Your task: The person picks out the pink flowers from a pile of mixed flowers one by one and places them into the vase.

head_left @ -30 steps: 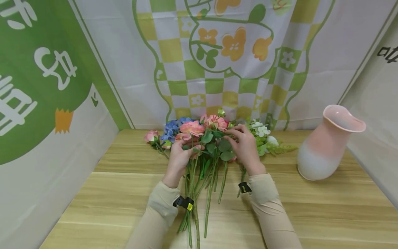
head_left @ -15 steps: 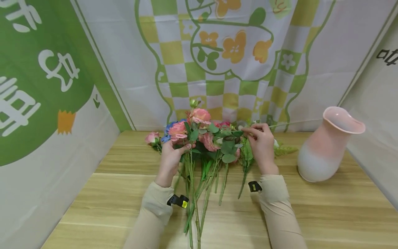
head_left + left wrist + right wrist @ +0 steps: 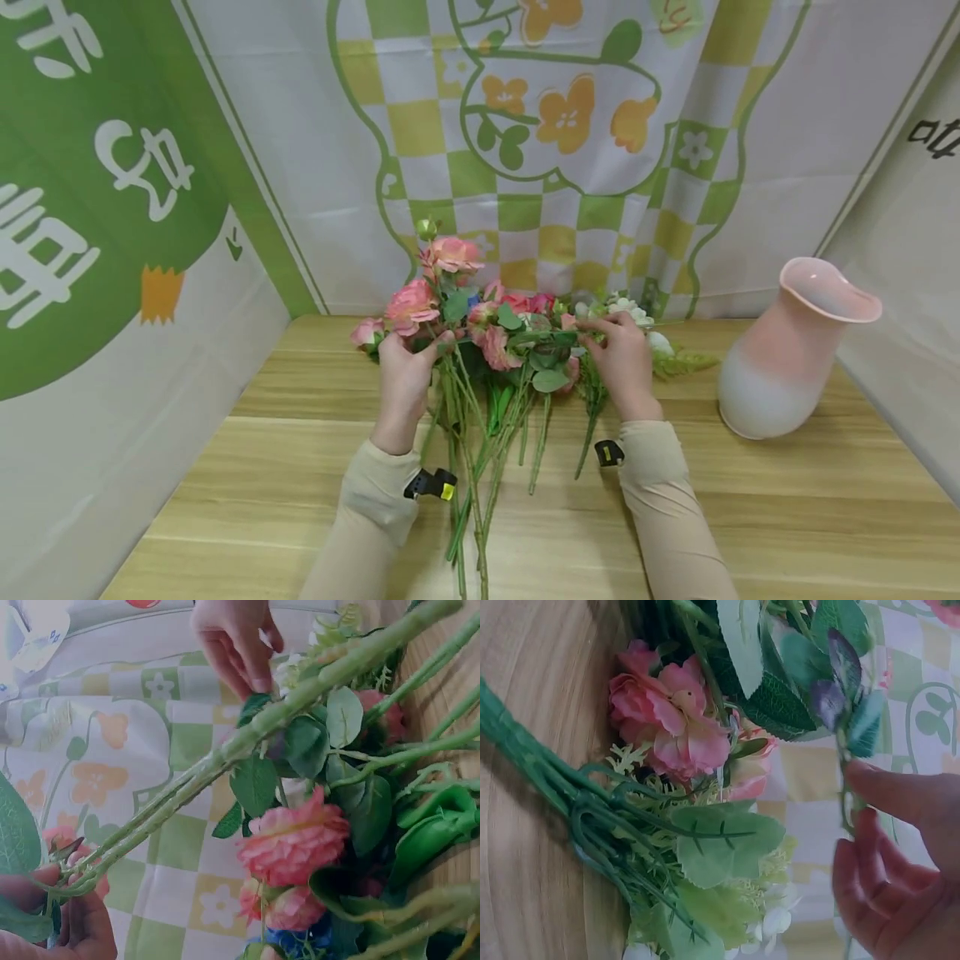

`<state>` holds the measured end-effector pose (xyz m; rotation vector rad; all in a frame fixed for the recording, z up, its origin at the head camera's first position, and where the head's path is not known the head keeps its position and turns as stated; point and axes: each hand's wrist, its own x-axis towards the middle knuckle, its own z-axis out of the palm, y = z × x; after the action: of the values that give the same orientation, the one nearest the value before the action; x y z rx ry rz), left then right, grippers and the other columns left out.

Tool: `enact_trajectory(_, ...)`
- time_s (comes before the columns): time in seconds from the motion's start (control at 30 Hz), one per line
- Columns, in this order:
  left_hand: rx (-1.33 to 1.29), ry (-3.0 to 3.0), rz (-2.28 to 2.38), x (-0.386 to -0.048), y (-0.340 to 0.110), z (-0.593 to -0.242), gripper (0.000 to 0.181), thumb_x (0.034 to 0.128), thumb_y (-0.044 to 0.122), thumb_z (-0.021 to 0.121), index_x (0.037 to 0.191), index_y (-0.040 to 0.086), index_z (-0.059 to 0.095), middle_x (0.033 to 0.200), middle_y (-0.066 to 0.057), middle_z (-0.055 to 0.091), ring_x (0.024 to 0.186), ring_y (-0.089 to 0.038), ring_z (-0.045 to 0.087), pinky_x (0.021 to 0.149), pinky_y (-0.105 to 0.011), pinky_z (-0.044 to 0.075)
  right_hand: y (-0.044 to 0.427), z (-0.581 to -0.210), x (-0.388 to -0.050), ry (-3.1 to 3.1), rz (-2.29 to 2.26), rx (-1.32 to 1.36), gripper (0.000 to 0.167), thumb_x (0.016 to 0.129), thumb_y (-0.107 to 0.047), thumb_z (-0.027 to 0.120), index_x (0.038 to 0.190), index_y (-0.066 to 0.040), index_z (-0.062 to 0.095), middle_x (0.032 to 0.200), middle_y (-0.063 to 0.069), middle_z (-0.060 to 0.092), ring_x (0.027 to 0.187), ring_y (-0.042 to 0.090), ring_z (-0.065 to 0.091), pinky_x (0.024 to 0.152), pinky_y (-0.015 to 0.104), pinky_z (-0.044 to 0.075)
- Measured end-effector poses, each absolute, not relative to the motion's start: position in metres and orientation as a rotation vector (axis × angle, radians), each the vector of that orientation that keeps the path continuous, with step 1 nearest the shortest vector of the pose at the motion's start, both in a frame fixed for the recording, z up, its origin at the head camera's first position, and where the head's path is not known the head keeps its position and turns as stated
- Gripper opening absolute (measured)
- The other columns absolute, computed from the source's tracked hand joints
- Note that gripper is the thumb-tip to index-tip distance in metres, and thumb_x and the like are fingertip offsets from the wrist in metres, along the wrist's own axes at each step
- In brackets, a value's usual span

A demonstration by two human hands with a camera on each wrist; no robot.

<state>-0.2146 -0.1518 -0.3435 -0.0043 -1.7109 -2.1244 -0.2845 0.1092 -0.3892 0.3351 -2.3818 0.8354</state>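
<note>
Pink blooms (image 3: 411, 307) sit further L than a moment ago, over worktop's (image 3: 277, 475) back edge. L hand (image 3: 401, 375) pinches their stem (image 3: 266, 724); R hand (image 3: 626, 362) pinches leafy sprig (image 3: 866, 724). Prob. best parted slowly, w/ light grip, so nothing snags. Vase (image 3: 787, 358) nr R edge.

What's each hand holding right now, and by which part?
Left hand: a pink flower spray, by its stem, close below the blooms. Right hand: a leafy sprig, pinched by its thin stem beside the leaves.
</note>
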Motion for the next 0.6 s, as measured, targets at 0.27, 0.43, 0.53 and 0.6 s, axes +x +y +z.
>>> enact_trajectory(0.27, -0.01, -1.527, -2.097, -0.218, -0.143, -0.341, 0.031, 0.0812, -0.004, 0.069, 0.111, -0.002, 0.06, 0.089, -0.001, 0.068, 0.082, -0.014, 0.069, 0.07, -0.024, 0.055, 0.117, -0.383, -0.281, -2.647, 0.826, 0.343, 0.024, 0.082, -0.014, 0.074, 0.106, -0.014, 0.074, 0.11, 0.017, 0.065, 0.079, 0.029, 0.065, 0.066, 0.043, 0.052)
enact_trajectory(0.43, -0.041, -1.416, -2.137, -0.221, -0.138, -0.339, 0.029, 0.0811, -0.007, 0.068, 0.109, -0.003, 0.058, 0.087, -0.006, 0.067, 0.08, -0.02, 0.07, 0.068, -0.026, 0.056, 0.121, -0.372, -0.276, -2.769, 0.855, 0.389, 0.019, 0.086, -0.015, 0.07, 0.105, -0.014, 0.074, 0.112, 0.011, 0.069, 0.072, 0.024, 0.063, 0.057, 0.036, 0.048)
enact_trajectory(0.53, -0.038, -1.401, -2.135, -0.222, -0.134, -0.337, 0.027, 0.0812, -0.006, 0.068, 0.106, -0.003, 0.059, 0.085, -0.006, 0.066, 0.078, -0.019, 0.069, 0.068, -0.027, 0.056, 0.122, -0.366, -0.273, -2.794, 0.847, 0.419, 0.019, 0.089, -0.019, 0.067, 0.106, -0.013, 0.073, 0.107, 0.008, 0.071, 0.078, 0.024, 0.067, 0.064, 0.038, 0.052)
enact_trajectory(0.6, -0.038, -1.389, -2.127, -0.223, -0.131, -0.336, 0.026, 0.0811, -0.007, 0.067, 0.105, -0.002, 0.059, 0.084, -0.006, 0.065, 0.077, -0.017, 0.067, 0.069, -0.028, 0.057, 0.122, -0.363, -0.27, -2.79, 0.849, 0.436, 0.021, 0.09, -0.022, 0.066, 0.107, -0.013, 0.073, 0.106, 0.007, 0.072, 0.083, 0.025, 0.068, 0.069, 0.04, 0.054)
